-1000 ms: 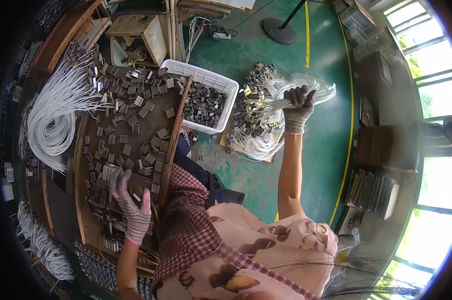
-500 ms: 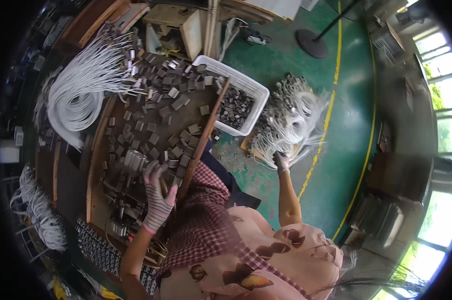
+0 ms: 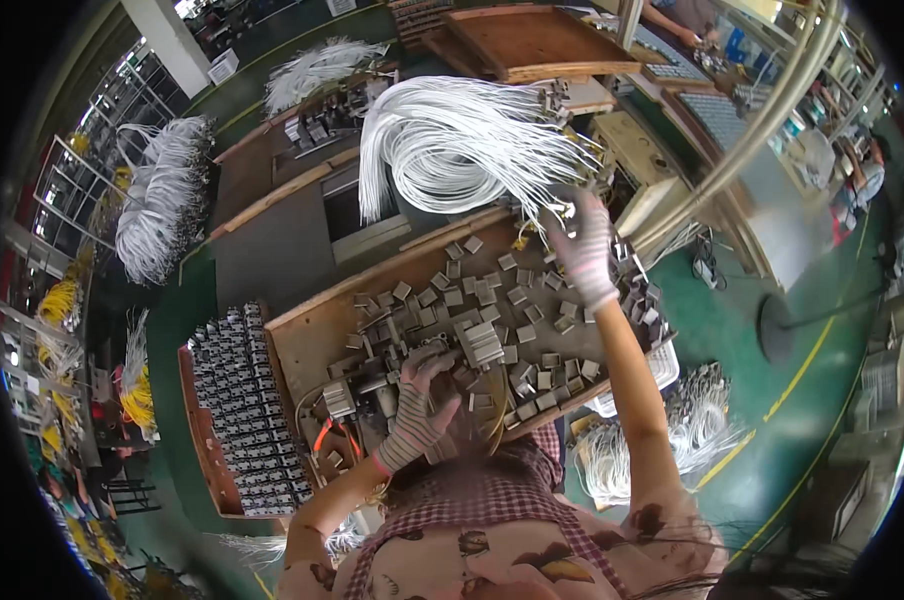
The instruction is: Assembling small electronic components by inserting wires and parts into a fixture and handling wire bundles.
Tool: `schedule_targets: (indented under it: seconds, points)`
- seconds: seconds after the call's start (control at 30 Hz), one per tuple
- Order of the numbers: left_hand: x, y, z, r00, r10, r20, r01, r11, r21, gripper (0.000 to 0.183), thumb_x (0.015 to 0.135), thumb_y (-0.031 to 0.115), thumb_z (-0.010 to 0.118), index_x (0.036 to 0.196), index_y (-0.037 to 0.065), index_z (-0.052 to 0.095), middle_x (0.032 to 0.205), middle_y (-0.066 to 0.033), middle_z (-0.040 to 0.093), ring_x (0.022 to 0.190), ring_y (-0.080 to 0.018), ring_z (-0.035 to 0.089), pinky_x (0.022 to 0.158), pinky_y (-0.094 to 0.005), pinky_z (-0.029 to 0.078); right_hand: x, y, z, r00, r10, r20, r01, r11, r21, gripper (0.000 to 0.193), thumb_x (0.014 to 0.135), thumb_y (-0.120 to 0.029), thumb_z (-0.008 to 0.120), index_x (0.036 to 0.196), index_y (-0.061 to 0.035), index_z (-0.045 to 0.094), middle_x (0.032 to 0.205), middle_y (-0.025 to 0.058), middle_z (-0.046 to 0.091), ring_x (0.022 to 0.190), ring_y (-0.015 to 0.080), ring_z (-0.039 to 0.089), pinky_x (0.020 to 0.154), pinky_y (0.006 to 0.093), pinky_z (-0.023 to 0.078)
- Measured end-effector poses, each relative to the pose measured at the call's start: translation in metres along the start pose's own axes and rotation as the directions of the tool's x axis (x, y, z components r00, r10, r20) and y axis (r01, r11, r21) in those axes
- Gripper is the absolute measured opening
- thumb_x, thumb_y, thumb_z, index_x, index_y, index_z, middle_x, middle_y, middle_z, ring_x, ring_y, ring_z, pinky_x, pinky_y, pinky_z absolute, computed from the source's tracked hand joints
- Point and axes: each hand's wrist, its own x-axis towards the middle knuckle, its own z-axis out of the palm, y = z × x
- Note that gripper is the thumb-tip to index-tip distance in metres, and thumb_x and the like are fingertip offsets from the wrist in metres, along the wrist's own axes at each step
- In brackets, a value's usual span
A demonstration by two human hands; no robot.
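Up from the floor bundle [image 3: 604,465], the right hand [image 3: 582,245] spreads its fingers, nothing visibly gripped, by the white cables' [image 3: 442,150] ends past the bench [image 3: 317,335]; separating strands gently should limit tangling (left hand [image 3: 418,418]: loosely open, apparently empty)

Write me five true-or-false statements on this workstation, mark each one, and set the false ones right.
1. The right hand is by the loose ends of the white cable bundle. True.
2. The left hand is bare. False: it wears a striped glove.
3. Small square metal pieces lie scattered on the brown workbench. True.
4. The tray with rows of metal parts stands to the right of both hands. False: it stands to their left.
5. More white cables lie below the workbench's right side, by the green floor. True.
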Motion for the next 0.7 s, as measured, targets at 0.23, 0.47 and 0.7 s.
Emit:
schedule_targets:
  seconds: [0.23,0.47,0.7]
  points:
    - [0.071,-0.019,-0.017,0.994,-0.089,-0.07,0.072,0.972,-0.223,0.048,0.087,0.027,0.068,0.128,0.006,0.053,0.129,-0.0112,0.048,0.119,-0.0236,0.049,0.103,-0.0374,0.039,0.081,0.065,0.093,0.983,-0.031,0.182,0.082,0.955,-0.283,0.046,0.073,-0.033,0.078,0.111,-0.0131,0.062,0.108,0.0135,0.063,0.105,0.035,0.056,0.095,0.0482,0.039]
    - [0.235,-0.055,0.018,0.917,-0.332,0.222,0.351,0.403,-0.845,0.08,0.083,0.045,0.071,0.144,0.004,0.039,0.14,-0.0118,0.046,0.129,-0.0245,0.045,0.111,-0.0426,0.031,0.059,0.087,0.067,0.967,-0.129,0.222,0.214,0.883,-0.418,0.042,0.077,-0.037,0.074,0.106,-0.0088,0.065,0.11,0.0155,0.059,0.107,0.0372,0.052,0.093,0.051,0.039]
    - [0.339,-0.073,0.064,0.889,-0.416,0.192,0.286,0.177,-0.942,0.097,0.077,0.05,0.077,0.149,0.005,0.031,0.15,-0.0145,0.036,0.137,-0.0285,0.035,0.115,-0.0455,0.024,0.038,0.075,0.072,0.922,0.114,0.369,0.079,0.88,-0.469,0.065,0.078,-0.053,0.069,0.113,0.0007,0.056,0.106,0.0224,0.063,0.1,0.0394,0.06,0.094,0.0489,0.042]
